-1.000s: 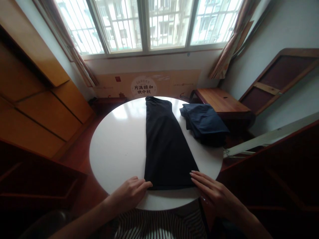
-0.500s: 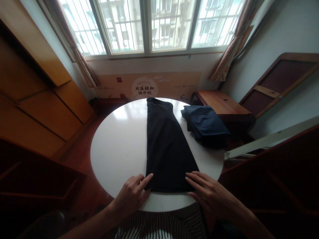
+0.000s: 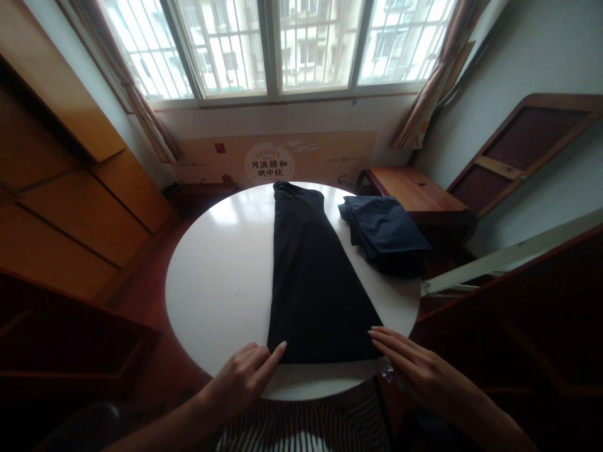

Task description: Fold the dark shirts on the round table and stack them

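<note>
A long black folded garment (image 3: 311,276) lies lengthwise down the middle of the round white table (image 3: 221,276). My left hand (image 3: 242,376) rests at its near left corner, the index finger stretched onto the cloth edge and the other fingers curled loosely. At the near right corner my right hand (image 3: 414,367) lies flat with its fingers spread, the fingertips touching the cloth. Neither hand grips the cloth.
A folded dark blue garment (image 3: 384,232) sits at the table's right edge. A wooden side table (image 3: 414,191) stands behind it. Wooden cabinets (image 3: 70,207) line the left, a window (image 3: 277,44) spans the back, and a leaning wooden board (image 3: 522,147) is at right.
Both hands have slid outward along the garment's near edge toward its corners, and the near end of the cloth now lies a little wider and flatter.
</note>
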`<state>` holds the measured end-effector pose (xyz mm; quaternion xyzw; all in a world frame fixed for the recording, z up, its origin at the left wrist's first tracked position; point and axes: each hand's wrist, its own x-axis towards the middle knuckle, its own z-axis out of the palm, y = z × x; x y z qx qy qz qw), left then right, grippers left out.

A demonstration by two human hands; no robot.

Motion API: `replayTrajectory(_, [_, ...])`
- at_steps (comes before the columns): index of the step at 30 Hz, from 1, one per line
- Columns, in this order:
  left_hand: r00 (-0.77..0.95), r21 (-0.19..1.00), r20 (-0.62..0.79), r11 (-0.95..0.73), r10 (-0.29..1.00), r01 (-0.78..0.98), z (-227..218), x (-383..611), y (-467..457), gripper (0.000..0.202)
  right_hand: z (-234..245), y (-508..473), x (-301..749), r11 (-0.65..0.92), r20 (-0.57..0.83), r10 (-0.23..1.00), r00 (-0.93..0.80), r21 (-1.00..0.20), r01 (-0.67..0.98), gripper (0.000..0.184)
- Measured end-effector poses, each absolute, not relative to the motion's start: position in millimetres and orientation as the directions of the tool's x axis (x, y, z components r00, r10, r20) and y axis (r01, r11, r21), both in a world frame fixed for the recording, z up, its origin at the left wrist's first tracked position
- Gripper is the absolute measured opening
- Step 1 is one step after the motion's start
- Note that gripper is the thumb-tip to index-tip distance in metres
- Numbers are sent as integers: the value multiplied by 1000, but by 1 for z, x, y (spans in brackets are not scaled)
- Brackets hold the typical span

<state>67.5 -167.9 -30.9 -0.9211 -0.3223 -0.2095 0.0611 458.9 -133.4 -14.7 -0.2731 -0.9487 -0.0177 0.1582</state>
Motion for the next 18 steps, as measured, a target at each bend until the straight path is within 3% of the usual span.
replayTrajectory(5, [795, 7, 280, -830, 537, 558, -23, 67, -172, 42, 0, -136, 459, 863, 335, 489, -806, -48, 504, 48])
replayTrajectory(10, [775, 203, 237, -810, 586, 551, 9, 60, -144, 19, 26, -119, 440, 820, 341, 573, -745, -247, 517, 36])
replayTrajectory(13, [665, 197, 336, -741, 666, 642, 28, 51, -75, 38, 34, -70, 413, 833, 374, 546, -750, -341, 436, 35])
replayTrajectory(16, [581, 166, 398, -678, 710, 716, 39, 50, 28, 35, 39, 6, 366, 837, 332, 522, -786, -375, 398, 34])
replayTrajectory(18, [616, 144, 349, -690, 707, 710, 38, 56, 97, 34, 40, 56, 328, 837, 308, 528, -791, -343, 426, 36])
